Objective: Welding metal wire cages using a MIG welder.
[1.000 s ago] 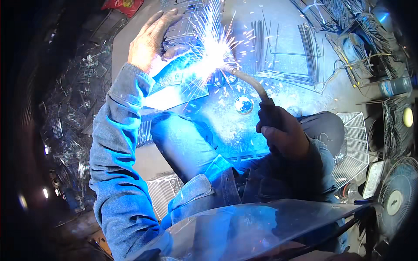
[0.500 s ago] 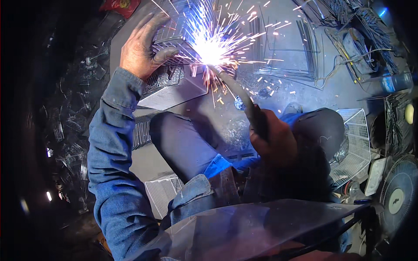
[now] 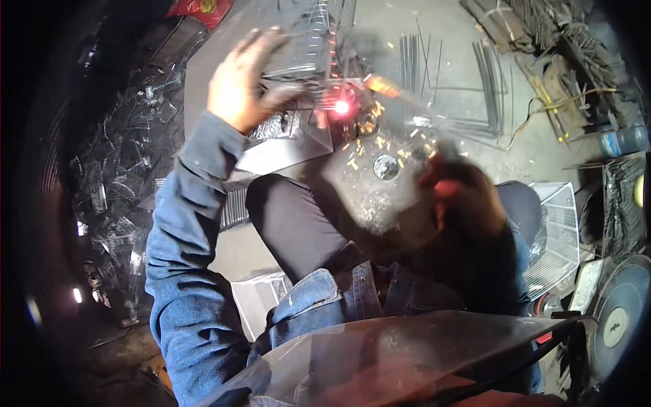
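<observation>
Nearest, a clear face shield (image 3: 407, 353) spans the lower frame; the blurred right hand (image 3: 468, 193) is closed around a welding torch (image 3: 397, 91) whose tip sits just right of the wire cage (image 3: 305, 51). The left hand (image 3: 241, 85) grips that cage's left side, fingers wrapped on it. Farthest, a red package (image 3: 200, 8) lies at the top edge, and the bright spark shower of 0.5 s ago has shrunk to 1 red glowing spot (image 3: 341, 106).

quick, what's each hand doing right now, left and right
Left hand: gripping the wire cage.
Right hand: blurred, closed around the welding torch.
</observation>
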The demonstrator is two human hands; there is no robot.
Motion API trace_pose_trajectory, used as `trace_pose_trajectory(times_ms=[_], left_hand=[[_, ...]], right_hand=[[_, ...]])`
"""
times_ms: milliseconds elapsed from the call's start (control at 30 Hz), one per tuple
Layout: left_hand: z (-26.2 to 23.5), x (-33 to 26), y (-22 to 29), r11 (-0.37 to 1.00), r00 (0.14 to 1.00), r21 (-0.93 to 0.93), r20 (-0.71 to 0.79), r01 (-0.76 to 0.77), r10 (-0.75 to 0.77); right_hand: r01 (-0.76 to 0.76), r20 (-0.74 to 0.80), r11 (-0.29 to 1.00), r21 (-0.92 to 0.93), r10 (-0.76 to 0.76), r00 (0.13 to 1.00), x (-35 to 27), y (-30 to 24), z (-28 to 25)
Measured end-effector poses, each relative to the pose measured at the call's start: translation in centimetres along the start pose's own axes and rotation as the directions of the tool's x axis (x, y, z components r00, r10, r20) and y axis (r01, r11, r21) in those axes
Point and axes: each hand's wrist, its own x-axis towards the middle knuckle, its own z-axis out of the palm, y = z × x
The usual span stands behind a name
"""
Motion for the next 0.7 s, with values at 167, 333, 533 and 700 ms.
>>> trace_pose_trajectory(times_ms=[167, 333, 533, 700], left_hand=[[-1.2, 6.7, 4.0, 0.998, 0.989, 0.055, 0.146, -0.039, 0.031], [-1.2, 12.6, 0.2, 0.927, 0.872, -0.262, 0.342, -0.268, 0.349], [1.0, 18.1, 2.2, 0.969, 0.874, -0.129, 0.419, -0.211, 0.247], [1.1, 19.9, 3.4, 0.975, 0.863, -0.01, 0.464, -0.222, 0.201]], right_hand=[[0.286, -0.223, 0.951, 0.12, -0.254, 0.941, 1.4, -7.4, -1.1], [0.295, -0.247, 0.953, 0.067, -0.27, 0.93, 0.6, -6.9, -0.9], [0.239, -0.206, 0.971, 0.012, -0.231, 0.951, 2.2, -5.8, 0.5], [0.257, -0.271, 0.964, -0.071, -0.267, 0.925, 3.1, -6.6, 1.1]])
